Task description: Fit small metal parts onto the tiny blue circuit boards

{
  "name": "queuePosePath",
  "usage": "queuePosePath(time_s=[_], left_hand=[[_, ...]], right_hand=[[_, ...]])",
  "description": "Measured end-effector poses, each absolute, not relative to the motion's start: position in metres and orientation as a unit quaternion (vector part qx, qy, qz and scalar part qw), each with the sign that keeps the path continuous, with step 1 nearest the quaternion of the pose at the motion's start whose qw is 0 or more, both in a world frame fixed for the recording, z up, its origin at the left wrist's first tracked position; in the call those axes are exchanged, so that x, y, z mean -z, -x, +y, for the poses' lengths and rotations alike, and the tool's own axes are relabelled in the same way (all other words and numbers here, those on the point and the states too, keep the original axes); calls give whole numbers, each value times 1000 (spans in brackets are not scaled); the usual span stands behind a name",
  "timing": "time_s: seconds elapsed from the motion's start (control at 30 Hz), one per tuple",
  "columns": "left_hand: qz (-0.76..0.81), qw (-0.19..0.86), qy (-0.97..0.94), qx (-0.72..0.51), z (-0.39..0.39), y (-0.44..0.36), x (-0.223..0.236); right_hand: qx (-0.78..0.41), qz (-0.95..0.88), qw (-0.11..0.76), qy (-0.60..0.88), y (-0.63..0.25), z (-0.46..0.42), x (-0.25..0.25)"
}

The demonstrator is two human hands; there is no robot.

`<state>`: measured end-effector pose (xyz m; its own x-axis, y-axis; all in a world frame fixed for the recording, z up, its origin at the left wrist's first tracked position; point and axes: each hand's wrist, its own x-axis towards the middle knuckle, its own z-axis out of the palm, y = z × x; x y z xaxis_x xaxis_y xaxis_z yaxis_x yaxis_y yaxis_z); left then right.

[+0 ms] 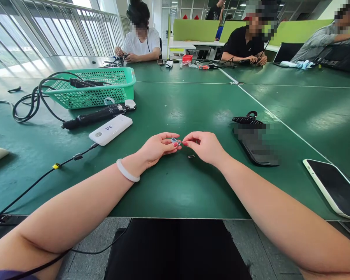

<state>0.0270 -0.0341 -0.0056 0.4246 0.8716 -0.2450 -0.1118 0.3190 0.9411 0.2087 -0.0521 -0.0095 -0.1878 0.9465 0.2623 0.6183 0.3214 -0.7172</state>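
Note:
Between thumb and fingers, my left hand (159, 148) holds a small part that looks like a little circuit board (175, 141), pale blue and grey. My right hand (205, 147) is pinched closed, its fingertips touching or very near the right end of that part. Whatever sits between the right fingertips is too small to make out. Just below the right hand, a tiny rectangular piece with a light frame (191, 156) lies on the green table (175, 194). A dark speck rests nearer the table's front edge.
On the left are a green basket (99, 97) with cables, a black electric screwdriver (96, 116) and a white power bank (111, 130) on a cord. At right lie a black hair clip (249, 119), a dark phone (255, 147) and a white-edged phone (335, 188). Several people sit opposite.

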Motion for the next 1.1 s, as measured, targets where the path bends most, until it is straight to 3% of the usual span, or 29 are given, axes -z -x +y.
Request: queuePosePath(time_s=[0.13, 0.43, 0.73, 0.9, 1.1], left_hand=[[400, 695, -482, -353, -33, -27, 8], [399, 694, -473, -368, -34, -27, 9], [377, 710, -448, -392, -35, -29, 5], [374, 714, -456, -376, -37, -29, 2], [380, 711, -482, -342, -38, -31, 2]], right_hand=[[-307, -669, 442, 512, -205, -57, 6], [-269, -677, 438, 527, -197, -61, 9], [-356, -642, 466, 494, -207, -54, 7], [-231, -694, 290, 617, -234, -43, 11], [-171, -759, 219, 589, -237, -37, 20]])
